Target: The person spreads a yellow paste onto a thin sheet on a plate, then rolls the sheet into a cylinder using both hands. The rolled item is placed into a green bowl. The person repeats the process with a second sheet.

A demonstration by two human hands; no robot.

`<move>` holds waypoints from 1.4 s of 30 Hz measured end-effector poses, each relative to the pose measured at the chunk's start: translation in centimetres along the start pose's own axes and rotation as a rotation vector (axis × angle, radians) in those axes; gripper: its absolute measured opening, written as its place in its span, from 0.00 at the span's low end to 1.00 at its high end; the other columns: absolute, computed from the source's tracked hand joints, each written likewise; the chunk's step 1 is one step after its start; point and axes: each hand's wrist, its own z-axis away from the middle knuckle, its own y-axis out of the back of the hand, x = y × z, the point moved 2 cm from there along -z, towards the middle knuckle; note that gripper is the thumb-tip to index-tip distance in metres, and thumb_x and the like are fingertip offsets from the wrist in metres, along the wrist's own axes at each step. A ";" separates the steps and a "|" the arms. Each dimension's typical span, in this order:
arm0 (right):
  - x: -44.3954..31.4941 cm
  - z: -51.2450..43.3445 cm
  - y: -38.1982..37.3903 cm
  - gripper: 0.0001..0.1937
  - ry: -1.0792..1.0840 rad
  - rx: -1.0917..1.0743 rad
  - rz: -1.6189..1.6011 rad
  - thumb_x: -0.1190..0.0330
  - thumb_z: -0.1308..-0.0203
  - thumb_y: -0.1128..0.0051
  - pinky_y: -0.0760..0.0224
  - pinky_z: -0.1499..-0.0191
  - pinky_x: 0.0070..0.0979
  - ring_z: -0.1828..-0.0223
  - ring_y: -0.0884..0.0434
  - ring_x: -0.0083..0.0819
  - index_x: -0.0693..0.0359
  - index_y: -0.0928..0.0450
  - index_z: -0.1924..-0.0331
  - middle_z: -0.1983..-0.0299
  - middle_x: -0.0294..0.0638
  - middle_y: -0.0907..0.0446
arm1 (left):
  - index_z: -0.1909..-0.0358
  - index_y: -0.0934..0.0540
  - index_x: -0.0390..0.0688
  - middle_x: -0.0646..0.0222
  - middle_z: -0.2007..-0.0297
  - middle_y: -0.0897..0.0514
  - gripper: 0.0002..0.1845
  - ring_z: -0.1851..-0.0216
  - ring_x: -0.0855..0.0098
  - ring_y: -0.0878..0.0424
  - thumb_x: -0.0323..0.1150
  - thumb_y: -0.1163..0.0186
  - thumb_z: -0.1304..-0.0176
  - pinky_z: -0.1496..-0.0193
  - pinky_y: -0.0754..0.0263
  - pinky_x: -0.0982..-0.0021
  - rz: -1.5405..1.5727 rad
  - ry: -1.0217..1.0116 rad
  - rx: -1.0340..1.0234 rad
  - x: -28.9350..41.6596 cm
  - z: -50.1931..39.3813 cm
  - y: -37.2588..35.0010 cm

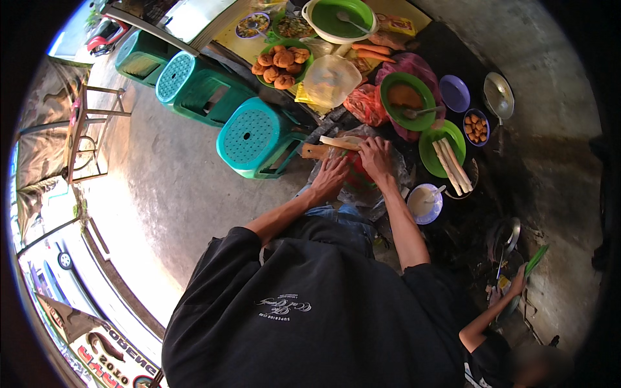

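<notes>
A long pale dough roll (335, 141) lies across a wooden board (315, 151), with a stack of pale wrapper sheets partly visible behind it. My right hand (377, 160) has its fingertips on the roll's right end. My left hand (331, 175) rests just below the roll, fingers extended and slightly apart, with nothing visible in it. Clear plastic (400, 167) and a red-and-green surface show under and between my hands. To the right, several similar pale rolls (453, 167) lie on a green plate (429, 157). A patterned bowl (436, 213) holds a whitish paste and a spoon.
Turquoise stools (247, 138) line the left side. Fried balls (284, 60), carrots (371, 48), a green basin (335, 22) and a green bowl of brown sauce (407, 92) stand beyond the board. A frying pan (498, 94) lies right. Another person's hand (519, 281) holds green leaves.
</notes>
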 end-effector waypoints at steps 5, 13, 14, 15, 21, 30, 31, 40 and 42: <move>-0.2 0.1 0.0 0.11 -0.061 -0.093 -0.019 0.65 0.37 0.33 0.37 0.39 0.44 0.45 0.24 0.38 0.54 0.14 0.52 0.54 0.36 0.20 | 0.30 0.28 0.44 0.57 0.30 0.28 0.34 0.27 0.53 0.33 0.30 0.38 0.42 0.28 0.40 0.44 0.091 0.042 -0.034 -0.1 -0.7 0.8; -0.6 1.2 -0.6 0.13 -0.065 -0.053 -0.018 0.64 0.38 0.33 0.36 0.38 0.46 0.43 0.25 0.41 0.56 0.12 0.51 0.50 0.41 0.20 | 0.32 0.27 0.45 0.64 0.30 0.25 0.34 0.28 0.59 0.29 0.27 0.35 0.44 0.34 0.35 0.49 0.223 -0.071 0.091 -4.3 -8.2 3.6; -0.6 1.4 -0.7 0.13 -0.095 -0.092 -0.017 0.64 0.38 0.33 0.36 0.38 0.46 0.43 0.25 0.41 0.56 0.11 0.51 0.49 0.42 0.20 | 0.32 0.27 0.45 0.64 0.30 0.25 0.34 0.28 0.59 0.29 0.27 0.35 0.44 0.35 0.35 0.47 0.191 -0.091 0.057 -4.8 -8.9 3.4; -0.6 1.5 -0.6 0.13 -0.077 -0.060 -0.025 0.64 0.38 0.33 0.36 0.38 0.46 0.43 0.25 0.41 0.55 0.12 0.51 0.50 0.41 0.20 | 0.31 0.27 0.45 0.64 0.30 0.25 0.34 0.28 0.59 0.30 0.27 0.34 0.44 0.35 0.35 0.46 0.150 -0.080 -0.047 -5.2 -9.3 3.0; -1.1 2.5 -0.5 0.13 -0.128 -0.095 -0.075 0.64 0.38 0.32 0.37 0.38 0.47 0.43 0.24 0.42 0.55 0.12 0.51 0.52 0.40 0.19 | 0.28 0.27 0.48 0.63 0.25 0.29 0.35 0.24 0.59 0.34 0.28 0.36 0.41 0.30 0.39 0.38 0.130 -0.023 -0.125 -5.9 -10.0 1.7; -2.2 3.9 -0.1 0.13 -0.293 -0.147 -0.120 0.63 0.38 0.31 0.36 0.40 0.49 0.43 0.23 0.44 0.55 0.12 0.52 0.52 0.41 0.16 | 0.25 0.30 0.45 0.63 0.22 0.35 0.39 0.21 0.58 0.40 0.27 0.37 0.43 0.28 0.43 0.33 0.038 -0.037 -0.125 -5.8 -9.7 1.2; -2.5 4.1 -0.1 0.13 -0.316 -0.145 -0.114 0.63 0.38 0.30 0.36 0.40 0.49 0.44 0.22 0.44 0.55 0.12 0.52 0.52 0.41 0.16 | 0.25 0.30 0.45 0.63 0.22 0.35 0.39 0.21 0.58 0.40 0.27 0.37 0.43 0.28 0.43 0.32 0.012 -0.027 -0.143 -5.6 -9.5 1.2; -5.5 5.3 -1.2 0.10 -0.608 -0.027 -0.235 0.64 0.40 0.28 0.37 0.42 0.55 0.46 0.20 0.45 0.56 0.13 0.57 0.57 0.41 0.13 | 0.29 0.30 0.43 0.53 0.31 0.30 0.37 0.29 0.49 0.32 0.24 0.39 0.45 0.32 0.35 0.51 0.221 0.036 0.018 -1.7 -1.5 2.5; -5.9 5.3 -1.5 0.10 -0.641 -0.030 -0.255 0.64 0.40 0.28 0.37 0.42 0.55 0.47 0.20 0.45 0.55 0.14 0.58 0.57 0.41 0.14 | 0.25 0.34 0.45 0.52 0.27 0.34 0.42 0.27 0.47 0.34 0.23 0.40 0.46 0.29 0.36 0.50 0.221 0.012 -0.070 -1.6 -0.3 2.0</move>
